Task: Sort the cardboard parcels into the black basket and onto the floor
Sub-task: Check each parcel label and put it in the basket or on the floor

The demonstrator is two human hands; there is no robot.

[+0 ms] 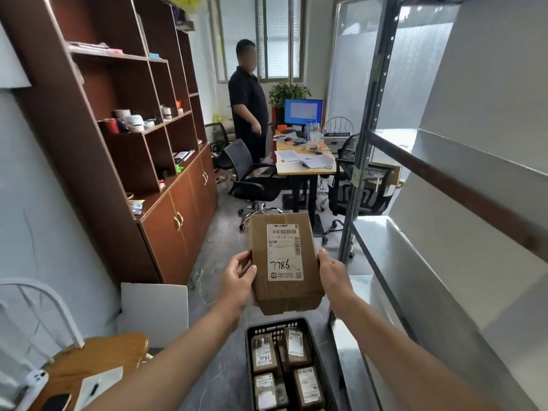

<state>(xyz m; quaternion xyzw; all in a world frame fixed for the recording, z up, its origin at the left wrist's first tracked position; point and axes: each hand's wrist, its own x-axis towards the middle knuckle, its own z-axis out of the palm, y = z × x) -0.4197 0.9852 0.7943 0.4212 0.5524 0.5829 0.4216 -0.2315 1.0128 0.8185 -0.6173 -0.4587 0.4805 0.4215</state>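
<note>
Both grips, left hand (239,277) and right hand (334,276), tight around cardboard parcel (284,292) marked "7786".

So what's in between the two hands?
A cardboard parcel with 7786 handwritten on its label. The left hand and the right hand hold it by its sides. The head view shows it.

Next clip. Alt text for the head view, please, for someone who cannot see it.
The left hand and right hand grip a labelled cardboard parcel, handwritten 7786, by its sides above a black basket that holds several smaller parcels. Behind are brown shelving at left, a metal rack at right, and a person standing by a desk.
</note>
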